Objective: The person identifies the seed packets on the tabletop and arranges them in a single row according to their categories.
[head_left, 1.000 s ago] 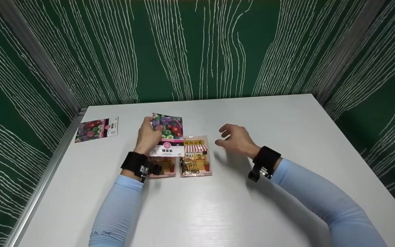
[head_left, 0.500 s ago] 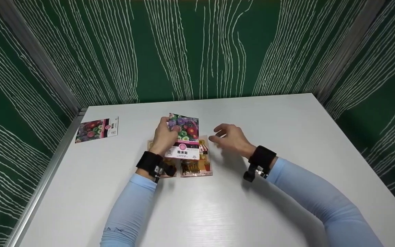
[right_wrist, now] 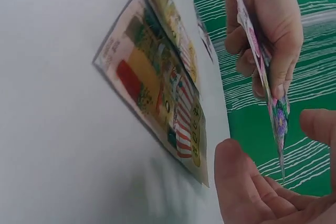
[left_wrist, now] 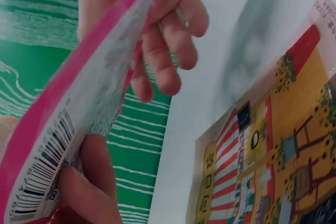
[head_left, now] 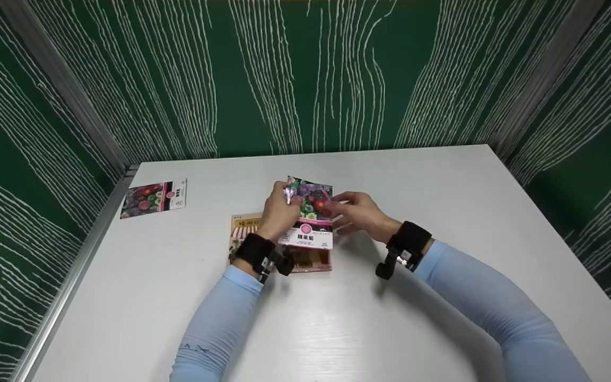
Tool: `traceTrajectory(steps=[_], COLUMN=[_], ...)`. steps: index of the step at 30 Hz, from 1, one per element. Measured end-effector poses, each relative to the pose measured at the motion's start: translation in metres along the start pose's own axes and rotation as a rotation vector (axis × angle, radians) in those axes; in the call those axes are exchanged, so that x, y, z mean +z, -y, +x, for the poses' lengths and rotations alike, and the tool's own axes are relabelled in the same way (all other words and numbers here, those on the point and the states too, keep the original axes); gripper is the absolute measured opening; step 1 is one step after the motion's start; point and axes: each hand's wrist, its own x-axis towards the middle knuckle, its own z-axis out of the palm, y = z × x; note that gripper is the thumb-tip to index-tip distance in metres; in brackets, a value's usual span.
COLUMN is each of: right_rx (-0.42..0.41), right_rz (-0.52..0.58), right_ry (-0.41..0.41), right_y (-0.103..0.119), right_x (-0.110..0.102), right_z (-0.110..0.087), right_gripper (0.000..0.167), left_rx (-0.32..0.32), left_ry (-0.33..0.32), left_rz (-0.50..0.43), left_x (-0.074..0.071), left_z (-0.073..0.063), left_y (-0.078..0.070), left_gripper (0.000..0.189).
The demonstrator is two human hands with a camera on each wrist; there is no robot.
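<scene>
My left hand [head_left: 280,211] pinches a flower seed packet [head_left: 313,233] by its left edge, thumb on the front, holding it above the table. The packet has a picture of mixed flowers, a pink stripe and a white lower band; its barcoded back shows in the left wrist view. Around its right edge is my right hand [head_left: 361,212], thumb and fingers spread; the right wrist view shows a gap between them and the packet [right_wrist: 281,121]. Below lie two pink-bordered packets with a striped awning design: the left packet [head_left: 242,225] and the right packet [head_left: 311,260], both partly covered.
Another flower seed packet [head_left: 154,199] lies turned sideways near the table's left edge. The white table [head_left: 326,329] meets green walls [head_left: 337,79] with white wavy lines at the back and sides.
My left hand has carried the flower packet rightward, from over the left awning packet to over the right one. My right hand has shifted slightly left, its thumb now at the packet's edge.
</scene>
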Motion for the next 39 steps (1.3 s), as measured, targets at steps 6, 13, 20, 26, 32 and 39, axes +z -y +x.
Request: traceTrajectory(steps=[6, 13, 20, 26, 32, 39], right_rx=[0.012, 0.014, 0.015, 0.042, 0.052, 0.057], right_rz=[0.001, -0.004, -0.036, -0.021, -0.030, -0.097], right_ry=[-0.019, -0.058, -0.081, -0.078, -0.056, -0.075], right_y=[-0.005, -0.012, -0.016, -0.023, -0.031, -0.038], right_x=[-0.007, -0.020, -0.038, -0.050, -0.061, -0.071], right_z=[0.004, 0.004, 0.002, -0.001, -0.003, -0.004], right_gripper=[0.054, 0.050, 0.056, 0.057, 0.052, 0.051], left_rx=[0.022, 0.009, -0.012, 0.022, 0.055, 0.026], left_ry=[0.025, 0.069, 0.084, 0.114, 0.088, 0.101], left_rz=[0.062, 0.132, 0.216, 0.266, 0.328, 0.394], left_x=[0.015, 0.028, 0.042, 0.050, 0.059, 0.067], left_z=[-0.001, -0.002, -0.002, -0.002, 0.007, 0.001], left_y=[-0.001, -0.005, -0.013, -0.015, -0.004, -0.019], left_gripper=[0.052, 0.059, 0.065, 0.068, 0.062, 0.045])
